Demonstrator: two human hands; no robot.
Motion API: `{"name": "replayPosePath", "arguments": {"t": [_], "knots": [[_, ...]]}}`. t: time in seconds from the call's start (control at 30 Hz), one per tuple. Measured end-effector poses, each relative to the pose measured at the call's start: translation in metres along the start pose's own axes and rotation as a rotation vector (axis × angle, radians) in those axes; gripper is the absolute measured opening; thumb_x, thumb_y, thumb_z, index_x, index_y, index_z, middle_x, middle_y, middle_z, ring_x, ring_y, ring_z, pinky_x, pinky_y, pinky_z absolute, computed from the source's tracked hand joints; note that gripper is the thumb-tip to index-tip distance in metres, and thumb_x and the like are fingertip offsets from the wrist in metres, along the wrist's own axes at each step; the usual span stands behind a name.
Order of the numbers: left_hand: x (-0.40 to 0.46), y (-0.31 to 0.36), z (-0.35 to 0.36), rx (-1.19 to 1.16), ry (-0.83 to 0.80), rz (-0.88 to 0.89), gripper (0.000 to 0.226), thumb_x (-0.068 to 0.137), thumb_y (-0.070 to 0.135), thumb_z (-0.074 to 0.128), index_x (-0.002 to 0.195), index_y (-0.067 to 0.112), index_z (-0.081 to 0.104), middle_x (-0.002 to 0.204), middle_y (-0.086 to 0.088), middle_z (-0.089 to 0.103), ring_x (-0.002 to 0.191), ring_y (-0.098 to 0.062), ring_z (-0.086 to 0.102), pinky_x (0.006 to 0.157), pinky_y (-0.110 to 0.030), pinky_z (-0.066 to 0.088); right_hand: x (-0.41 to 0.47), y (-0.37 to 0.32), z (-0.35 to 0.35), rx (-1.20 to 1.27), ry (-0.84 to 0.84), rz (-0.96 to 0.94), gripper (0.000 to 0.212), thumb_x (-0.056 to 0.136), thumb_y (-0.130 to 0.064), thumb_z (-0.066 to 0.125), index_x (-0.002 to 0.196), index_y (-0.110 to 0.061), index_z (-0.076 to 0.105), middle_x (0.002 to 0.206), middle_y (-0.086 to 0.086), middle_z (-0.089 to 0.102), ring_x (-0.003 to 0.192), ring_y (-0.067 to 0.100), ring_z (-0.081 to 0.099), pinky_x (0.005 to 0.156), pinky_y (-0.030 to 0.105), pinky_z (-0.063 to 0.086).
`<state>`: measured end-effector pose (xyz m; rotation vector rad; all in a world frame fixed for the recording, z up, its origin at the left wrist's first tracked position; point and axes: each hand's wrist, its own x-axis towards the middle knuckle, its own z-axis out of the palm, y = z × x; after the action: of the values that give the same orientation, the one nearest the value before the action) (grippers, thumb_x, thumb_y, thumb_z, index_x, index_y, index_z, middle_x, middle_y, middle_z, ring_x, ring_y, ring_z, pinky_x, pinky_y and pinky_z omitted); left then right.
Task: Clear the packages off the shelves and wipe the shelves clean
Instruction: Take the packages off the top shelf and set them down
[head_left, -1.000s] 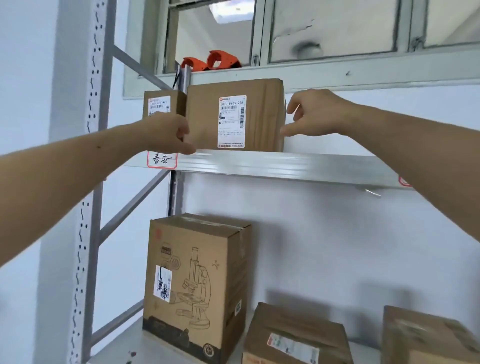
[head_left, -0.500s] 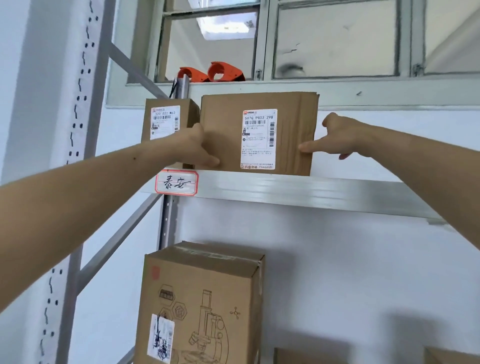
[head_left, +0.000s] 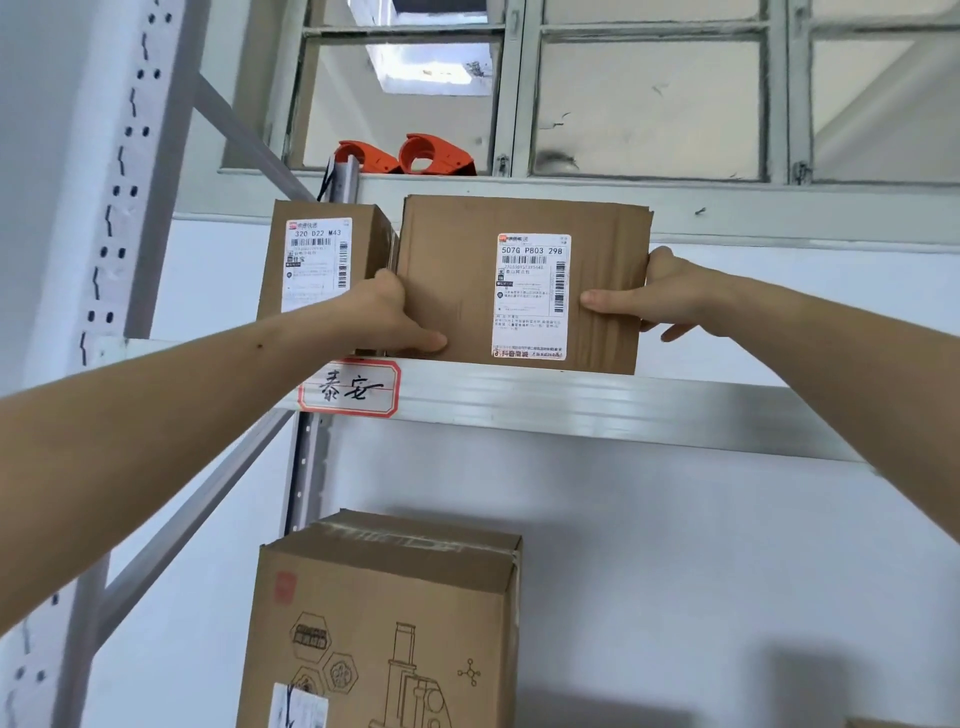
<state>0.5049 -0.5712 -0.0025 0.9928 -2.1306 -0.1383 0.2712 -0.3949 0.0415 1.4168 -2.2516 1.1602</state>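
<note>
So the bigger cardboard package (head_left: 522, 283) sits at the front edge of the top shelf (head_left: 597, 402), wider than tall, squeezed between the left hand (head_left: 387, 317) and right hand (head_left: 670, 293), fingers clamped on opposite ends, so it probably just slides straight out toward the person.

- The left hand (head_left: 387, 312) and the right hand (head_left: 670, 296) are showing bare, wearing no gloves, rings or watch.
- Both forearms are reaching into view uncovered, with no sleeve showing anywhere along them.
- A small dark mole is showing on the left forearm (head_left: 259, 346), partway between wrist and elbow.
- The fingernails are looking short and unpainted.
</note>
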Motion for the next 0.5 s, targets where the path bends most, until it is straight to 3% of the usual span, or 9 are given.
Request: {"name": "replayPosePath", "arguments": {"t": [0.07, 0.17, 0.23, 0.33, 0.4, 0.5], "knots": [[0.004, -0.002, -0.001, -0.042, -0.036, -0.004, 0.066, 0.078, 0.054, 0.075, 0.117, 0.009, 0.047, 0.102, -0.003, 0.056, 0.094, -0.023, 0.054, 0.077, -0.034, 0.042, 0.003, 0.001, 0.001, 0.029, -0.004, 0.024, 0.095, 0.067, -0.07, 0.075, 0.137, -0.015, 0.043, 0.12, 0.002, 0.062, 0.1, 0.023, 0.065, 0.071, 0.036, 0.054], [0.009, 0.001, -0.001, -0.091, -0.097, -0.015, 0.052, 0.076, 0.059, 0.073, 0.091, 0.016, 0.05, 0.096, -0.003, 0.057, 0.092, -0.024, 0.056, 0.082, -0.034, 0.046, 0.006, 0.0, 0.007, 0.071, -0.015, 0.054, 0.098, 0.069, -0.07, 0.073, 0.141, -0.013, 0.04, 0.123, 0.004, 0.062, 0.102, 0.025, 0.065, 0.082, 0.042, 0.057], [0.012, 0.004, 0.001, -0.082, -0.109, -0.033, 0.059, 0.077, 0.06, 0.072, 0.101, 0.011, 0.05, 0.103, -0.005, 0.057, 0.099, -0.027, 0.057, 0.09, -0.036, 0.049, 0.009, -0.002, 0.012, 0.094, -0.005, 0.06, 0.098, 0.072, -0.066, 0.075, 0.143, -0.01, 0.036, 0.125, 0.005, 0.061, 0.105, 0.025, 0.065, 0.09, 0.046, 0.056], [0.015, 0.01, 0.004, -0.072, -0.069, -0.041, 0.101, 0.073, 0.059, 0.076, 0.141, 0.0, 0.031, 0.131, -0.011, 0.05, 0.113, -0.031, 0.055, 0.095, -0.043, 0.052, 0.014, -0.004, 0.014, 0.101, 0.022, 0.057, 0.097, 0.07, -0.063, 0.078, 0.141, -0.01, 0.039, 0.125, 0.005, 0.061, 0.108, 0.025, 0.064, 0.091, 0.047, 0.056], [0.015, 0.015, 0.003, -0.161, -0.065, -0.02, 0.104, 0.073, 0.051, 0.08, 0.143, -0.001, 0.024, 0.126, -0.013, 0.051, 0.101, -0.03, 0.061, 0.083, -0.045, 0.058, 0.017, -0.003, 0.01, 0.11, 0.03, 0.057, 0.097, 0.066, -0.064, 0.08, 0.139, -0.013, 0.044, 0.124, 0.002, 0.063, 0.106, 0.024, 0.065, 0.09, 0.047, 0.057], [0.016, 0.029, -0.002, -0.316, -0.078, 0.014, 0.095, 0.071, 0.039, 0.085, 0.138, 0.001, 0.029, 0.12, -0.012, 0.054, 0.088, -0.027, 0.065, 0.07, -0.041, 0.061, 0.014, 0.0, -0.003, 0.128, 0.062, 0.052, 0.098, 0.063, -0.065, 0.082, 0.139, -0.015, 0.046, 0.123, 0.001, 0.064, 0.104, 0.022, 0.067, 0.089, 0.046, 0.057]]}}
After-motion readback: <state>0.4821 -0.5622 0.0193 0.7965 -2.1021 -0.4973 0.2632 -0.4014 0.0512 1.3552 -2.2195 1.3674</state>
